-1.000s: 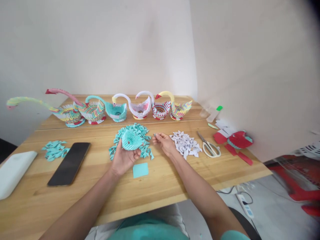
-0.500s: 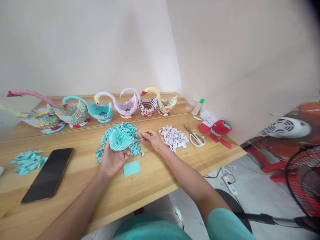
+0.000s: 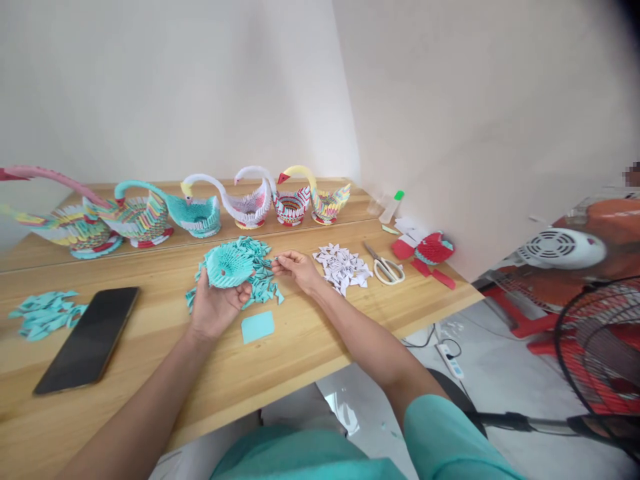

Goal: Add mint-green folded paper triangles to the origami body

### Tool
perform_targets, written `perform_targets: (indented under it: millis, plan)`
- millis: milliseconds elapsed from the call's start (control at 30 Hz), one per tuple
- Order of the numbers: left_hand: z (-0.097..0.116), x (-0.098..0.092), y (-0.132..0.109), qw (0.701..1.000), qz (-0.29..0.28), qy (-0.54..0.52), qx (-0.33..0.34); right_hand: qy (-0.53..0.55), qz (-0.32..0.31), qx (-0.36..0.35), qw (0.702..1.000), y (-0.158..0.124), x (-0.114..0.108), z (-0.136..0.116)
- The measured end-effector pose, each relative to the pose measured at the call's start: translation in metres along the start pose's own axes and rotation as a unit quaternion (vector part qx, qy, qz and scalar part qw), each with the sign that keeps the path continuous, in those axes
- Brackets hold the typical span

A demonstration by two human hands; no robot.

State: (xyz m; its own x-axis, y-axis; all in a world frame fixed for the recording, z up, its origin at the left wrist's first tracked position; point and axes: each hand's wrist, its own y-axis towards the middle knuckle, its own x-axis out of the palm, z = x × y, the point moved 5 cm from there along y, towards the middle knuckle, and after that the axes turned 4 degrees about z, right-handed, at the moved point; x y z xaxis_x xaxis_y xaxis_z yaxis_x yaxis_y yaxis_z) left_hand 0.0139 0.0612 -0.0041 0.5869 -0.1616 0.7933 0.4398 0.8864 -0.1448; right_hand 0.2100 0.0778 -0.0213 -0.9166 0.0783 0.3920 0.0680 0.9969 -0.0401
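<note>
My left hand (image 3: 215,307) is closed under and around a teal bowl of interlocked folded paper pieces (image 3: 230,264), tilted with its hollow side up. Just right of the bowl, my right hand (image 3: 295,268) has thumb and finger pinched together; whatever is at the fingertips is too small to make out. Beneath and behind both lies a heap of teal folded paper triangles (image 3: 263,288), partly covered by the bowl. A flat teal paper rectangle (image 3: 258,327) rests on the table in front. White folded paper triangles (image 3: 343,268) are piled to the right.
Several folded-paper swan baskets (image 3: 200,217) line the back. Scissors (image 3: 386,267), a green-capped bottle (image 3: 391,208) and a red paper piece (image 3: 434,248) lie right. A black phone (image 3: 87,340) and more teal triangles (image 3: 47,315) are left. A fan (image 3: 605,347) stands beyond the table (image 3: 300,363).
The whole view has shifted slightly, so the table things sit a little further left and higher. My left hand still holds the bowl; the right hand stays pinched beside it.
</note>
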Motion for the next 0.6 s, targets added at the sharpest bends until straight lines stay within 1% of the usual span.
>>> perform_targets:
  millis: [100,233,400,600]
  plan:
    - [-0.001,-0.003,0.002,1.0,0.008,-0.004,0.001,-0.002,-0.009,-0.009,1.0,0.0,0.002,0.0]
    - [-0.004,-0.003,0.004,1.0,0.01,-0.011,0.005,0.0,-0.014,-0.017,1.0,0.001,0.001,0.0]
    - [-0.008,0.002,0.005,1.0,-0.009,-0.021,0.012,-0.012,-0.025,-0.009,1.0,0.0,0.001,0.001]
    - [-0.013,0.002,0.005,0.999,-0.008,0.02,0.038,-0.041,-0.018,0.003,0.999,-0.004,0.004,0.0]
